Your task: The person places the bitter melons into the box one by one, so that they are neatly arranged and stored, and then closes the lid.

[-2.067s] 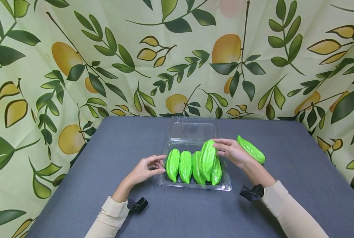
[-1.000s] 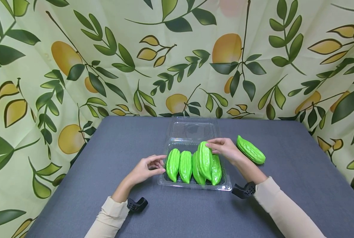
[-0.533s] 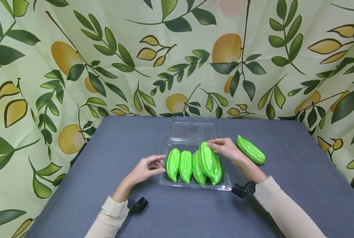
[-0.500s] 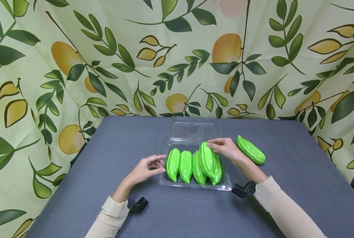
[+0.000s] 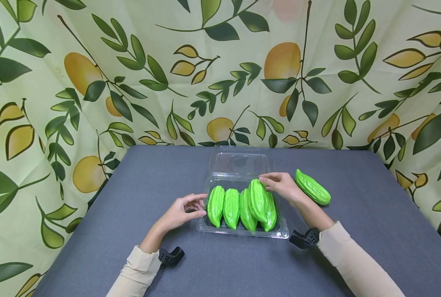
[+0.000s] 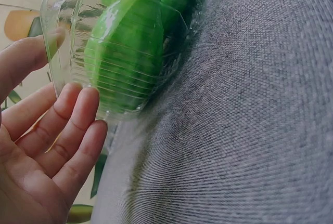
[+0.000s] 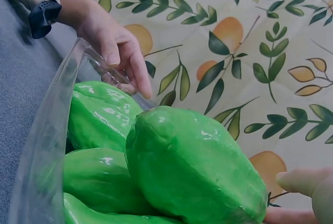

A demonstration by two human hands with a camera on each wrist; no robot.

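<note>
A clear plastic clamshell container holds several green bitter melons standing side by side. One more bitter melon lies on top of the right-hand ones, tilted. My right hand is at its upper end; in the right wrist view a fingertip stands slightly off its skin and another finger is right at its edge. My left hand holds the container's left rim; in the left wrist view the thumb shows through the plastic flange, with the other fingertips on the near side.
Another bitter melon lies on the grey cloth to the right of the container, beside my right hand. The container's open lid lies toward the back. A leaf-patterned curtain hangs behind the table's far edge.
The right hand has shifted left from its earlier place, bringing the top bitter melon lower over the others in the container. Its fingers now overlap the melon less. The left hand stays at the rim.
</note>
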